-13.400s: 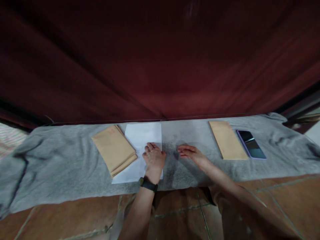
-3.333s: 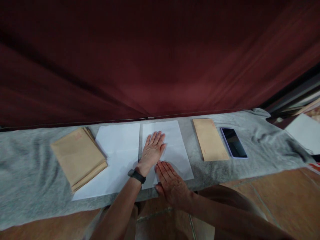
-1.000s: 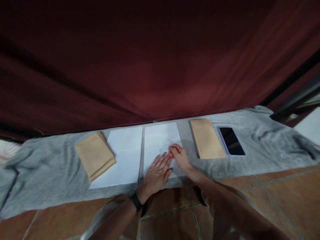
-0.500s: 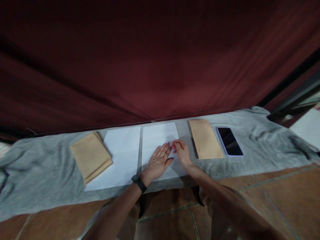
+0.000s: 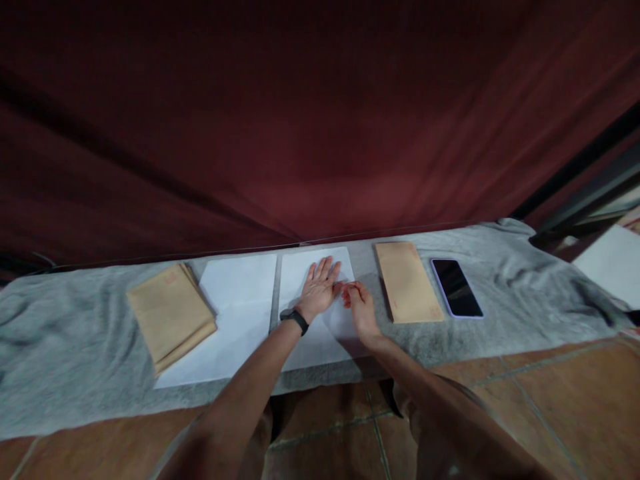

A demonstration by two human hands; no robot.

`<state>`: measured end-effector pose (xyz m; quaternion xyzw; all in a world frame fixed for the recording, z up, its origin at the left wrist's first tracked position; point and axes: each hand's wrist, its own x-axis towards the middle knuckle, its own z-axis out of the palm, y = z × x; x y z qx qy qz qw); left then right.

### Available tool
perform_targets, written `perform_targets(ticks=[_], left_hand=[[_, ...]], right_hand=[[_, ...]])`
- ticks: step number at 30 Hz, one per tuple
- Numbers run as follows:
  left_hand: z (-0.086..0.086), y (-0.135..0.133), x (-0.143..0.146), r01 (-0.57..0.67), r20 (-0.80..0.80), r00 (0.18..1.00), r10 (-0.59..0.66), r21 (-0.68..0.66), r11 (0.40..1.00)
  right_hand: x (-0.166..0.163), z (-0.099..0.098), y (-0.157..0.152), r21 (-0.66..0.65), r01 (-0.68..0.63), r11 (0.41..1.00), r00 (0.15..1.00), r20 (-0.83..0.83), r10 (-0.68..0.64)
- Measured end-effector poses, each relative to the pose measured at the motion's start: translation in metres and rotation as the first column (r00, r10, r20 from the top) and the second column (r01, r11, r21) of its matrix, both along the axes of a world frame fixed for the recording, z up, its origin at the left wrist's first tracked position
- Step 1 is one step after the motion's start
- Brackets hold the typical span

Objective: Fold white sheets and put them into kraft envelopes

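Observation:
My left hand (image 5: 320,291) lies flat with spread fingers on the upper half of a white paper sheet (image 5: 305,350). A dark watch (image 5: 295,319) is on that wrist. Beside its thumb, at the sheet's right edge, my right hand (image 5: 361,310) has its fingers curled and pinched together; whatever is between them is hidden. A second white sheet (image 5: 237,293) lies to the left, partly covered by a stack of brown envelopes (image 5: 170,310). To the right of my hands lies another brown envelope (image 5: 409,283), possibly more than one.
A grey cloth (image 5: 75,333) covers the long low surface. A phone (image 5: 456,288) with a dark screen and a light purple edge lies at the right. Behind hangs a dark red curtain (image 5: 320,133). Brown floor tiles (image 5: 330,443) show in front, and something white (image 5: 613,263) is at the far right.
My left hand has slid away from me, up the sheet, with its fingers more spread. My right hand stays near the sheet's right edge, its fingers still curled.

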<state>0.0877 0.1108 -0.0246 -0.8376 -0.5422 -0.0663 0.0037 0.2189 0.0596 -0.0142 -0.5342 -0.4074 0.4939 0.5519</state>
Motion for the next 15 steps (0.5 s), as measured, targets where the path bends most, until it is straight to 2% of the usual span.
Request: perform_targets(ticks=[8, 15], left_hand=[[-0.003, 0.032, 0.012, -0.045, 0.024, 0.999, 0.045, -0.002, 0.999], [0.001, 0.038, 0.019, -0.046, 0.022, 0.999, 0.048, -0.053, 0.997]], right_hand=[[-0.001, 0.003, 0.000, -0.002, 0.021, 1.000, 1.000, -0.012, -0.021], [0.002, 0.004, 0.006, 0.015, 0.050, 0.999, 0.999, -0.004, -0.050]])
